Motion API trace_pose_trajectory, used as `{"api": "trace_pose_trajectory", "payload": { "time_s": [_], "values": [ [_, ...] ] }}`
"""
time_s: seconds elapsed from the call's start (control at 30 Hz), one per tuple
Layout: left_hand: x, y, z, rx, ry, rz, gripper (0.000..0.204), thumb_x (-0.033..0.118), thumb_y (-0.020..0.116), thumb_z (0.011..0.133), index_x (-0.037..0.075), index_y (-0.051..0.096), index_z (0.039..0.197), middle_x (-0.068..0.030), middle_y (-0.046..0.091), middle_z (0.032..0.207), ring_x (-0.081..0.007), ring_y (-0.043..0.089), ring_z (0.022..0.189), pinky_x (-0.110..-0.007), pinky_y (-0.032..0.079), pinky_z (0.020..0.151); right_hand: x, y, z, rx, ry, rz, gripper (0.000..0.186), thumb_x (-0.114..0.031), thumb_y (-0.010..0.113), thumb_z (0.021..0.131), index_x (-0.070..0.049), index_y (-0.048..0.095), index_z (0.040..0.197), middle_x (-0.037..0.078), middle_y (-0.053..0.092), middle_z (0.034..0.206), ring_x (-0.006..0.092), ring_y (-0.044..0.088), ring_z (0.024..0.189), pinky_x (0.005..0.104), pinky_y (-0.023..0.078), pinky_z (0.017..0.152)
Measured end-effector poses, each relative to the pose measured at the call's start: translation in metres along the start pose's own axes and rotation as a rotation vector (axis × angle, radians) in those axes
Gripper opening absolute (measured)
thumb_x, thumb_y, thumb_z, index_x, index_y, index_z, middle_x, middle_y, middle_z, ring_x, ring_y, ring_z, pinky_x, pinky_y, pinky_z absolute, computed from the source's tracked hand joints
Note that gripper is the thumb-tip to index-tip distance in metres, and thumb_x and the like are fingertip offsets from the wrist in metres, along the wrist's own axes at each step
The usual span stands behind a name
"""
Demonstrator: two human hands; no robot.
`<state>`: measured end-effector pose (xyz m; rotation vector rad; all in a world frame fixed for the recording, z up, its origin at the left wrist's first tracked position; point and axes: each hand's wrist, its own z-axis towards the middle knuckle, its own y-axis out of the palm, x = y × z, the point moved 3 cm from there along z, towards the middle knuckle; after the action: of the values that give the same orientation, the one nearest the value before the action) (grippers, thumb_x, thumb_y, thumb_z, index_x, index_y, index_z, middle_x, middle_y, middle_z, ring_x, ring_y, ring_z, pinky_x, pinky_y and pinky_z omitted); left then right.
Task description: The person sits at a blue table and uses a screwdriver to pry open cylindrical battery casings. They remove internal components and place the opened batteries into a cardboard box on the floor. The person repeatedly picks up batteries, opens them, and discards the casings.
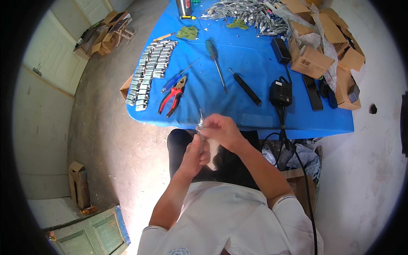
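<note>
Just off the table's front edge, my left hand (195, 155) is closed round a slim silver-grey metal piece (201, 121) with a thin tip pointing up. The fingers of my right hand (222, 132) pinch the same piece near its upper part. Its lower end is hidden in my left hand. Nearest on the table lie red-handled pliers (171, 100) and a blue-handled screwdriver (171, 83). A green-handled screwdriver (211, 50) and a black pen-shaped tool (246, 88) lie farther right.
Rows of small metal parts (146, 72) line the left of the blue-covered table (255, 123). A pile of metal pieces (250, 15) lies at the back. Cardboard boxes (310, 61), a black adapter (281, 91) and a phone (312, 92) sit right. A cable (307, 178) hangs down.
</note>
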<state>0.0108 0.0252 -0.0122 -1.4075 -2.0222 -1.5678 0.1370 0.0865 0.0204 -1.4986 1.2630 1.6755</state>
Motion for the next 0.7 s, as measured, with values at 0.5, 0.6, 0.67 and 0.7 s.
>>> {"api": "trace_pose_trajectory", "payload": {
  "time_s": [0.5,0.6,0.67,0.7],
  "values": [
    [0.001,-0.001,0.004,0.016,0.006,0.061,0.051,0.061,0.044,0.091,0.012,0.043,0.075,0.0033,0.033,0.054,-0.0064,0.028,0.043,-0.02,0.021,0.04,0.013,-0.004,0.003,-0.045,-0.039,0.142,0.005,-0.002,0.06,0.086,-0.003,0.056,0.089,0.012,0.067,0.099,0.0093,0.06,0.082,0.025,0.049,0.075],
    [0.003,-0.001,0.005,0.033,0.019,0.096,0.049,0.058,0.046,0.091,0.011,0.044,0.076,0.0033,0.034,0.054,-0.0063,0.028,0.043,-0.02,0.02,0.04,0.015,-0.006,0.003,-0.047,-0.021,0.205,0.005,-0.001,0.06,0.086,-0.003,0.057,0.088,0.012,0.067,0.098,0.0098,0.061,0.082,0.0255,0.049,0.076],
    [0.003,-0.003,0.006,0.027,0.021,0.111,0.047,0.056,0.047,0.092,0.011,0.045,0.076,0.0033,0.034,0.055,-0.0062,0.028,0.043,-0.02,0.02,0.041,0.017,-0.008,0.004,-0.047,0.004,0.236,0.005,0.0,0.06,0.086,-0.004,0.057,0.088,0.011,0.067,0.097,0.0108,0.062,0.084,0.0258,0.05,0.077],
    [0.003,-0.003,0.007,0.036,0.026,0.121,0.046,0.055,0.047,0.093,0.011,0.045,0.076,0.0035,0.034,0.055,-0.006,0.028,0.043,-0.02,0.02,0.041,0.018,-0.008,0.005,-0.034,-0.012,0.245,0.006,0.001,0.06,0.086,-0.004,0.057,0.088,0.011,0.067,0.097,0.0118,0.062,0.085,0.0263,0.05,0.077]
  ]
}}
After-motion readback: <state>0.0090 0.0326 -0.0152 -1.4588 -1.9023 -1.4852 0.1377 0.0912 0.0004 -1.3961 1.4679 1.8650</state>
